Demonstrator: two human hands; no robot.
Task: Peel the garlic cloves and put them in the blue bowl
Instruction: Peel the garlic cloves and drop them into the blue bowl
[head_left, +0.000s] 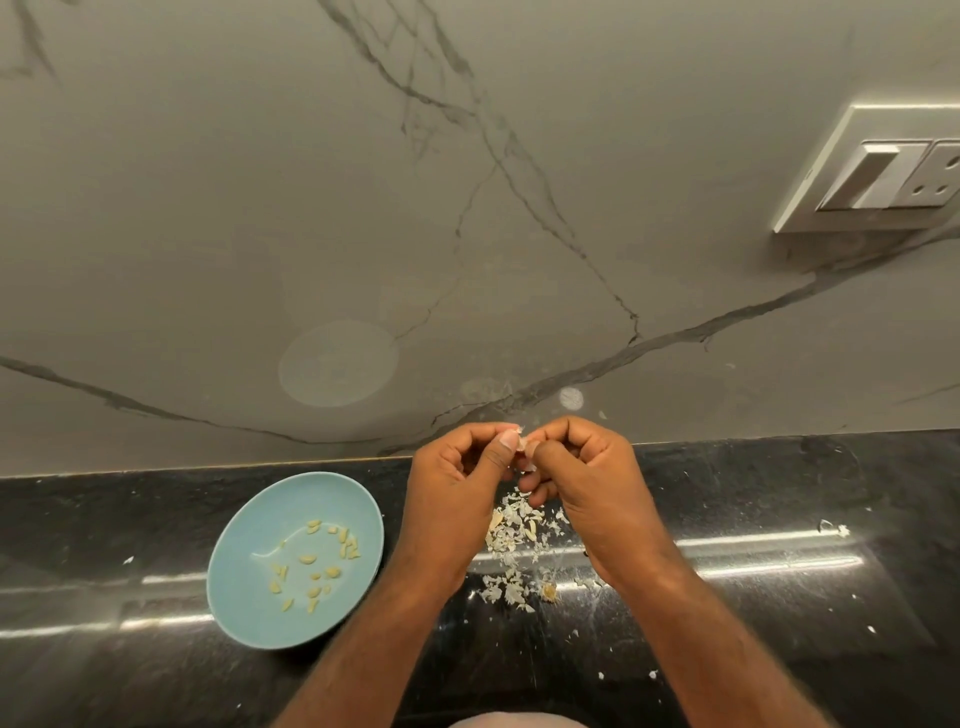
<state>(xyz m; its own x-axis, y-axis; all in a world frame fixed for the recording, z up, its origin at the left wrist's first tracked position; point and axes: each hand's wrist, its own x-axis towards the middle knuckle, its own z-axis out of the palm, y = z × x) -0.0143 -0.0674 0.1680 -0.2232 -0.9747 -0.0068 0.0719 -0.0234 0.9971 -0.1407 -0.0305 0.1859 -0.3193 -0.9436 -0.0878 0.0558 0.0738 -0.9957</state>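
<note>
— Grip, head view, item one?
— Both hands curled. Left hand (457, 483) and right hand (587, 478) meet thumb to thumb, pinching one garlic clove (525, 448) at the fingertips, above the counter (779, 493). Its long axis is mostly hidden; cannot tell.
— Destination?
— Blue bowl (244, 618), at 8 o'clock from the pinch, well apart, with peeled cloves (311, 558) inside. Left hand is nearer, so the likely carrier.
— Waste?
— Skin scraps (511, 540), at 6 o'clock, beneath the hands.
</note>
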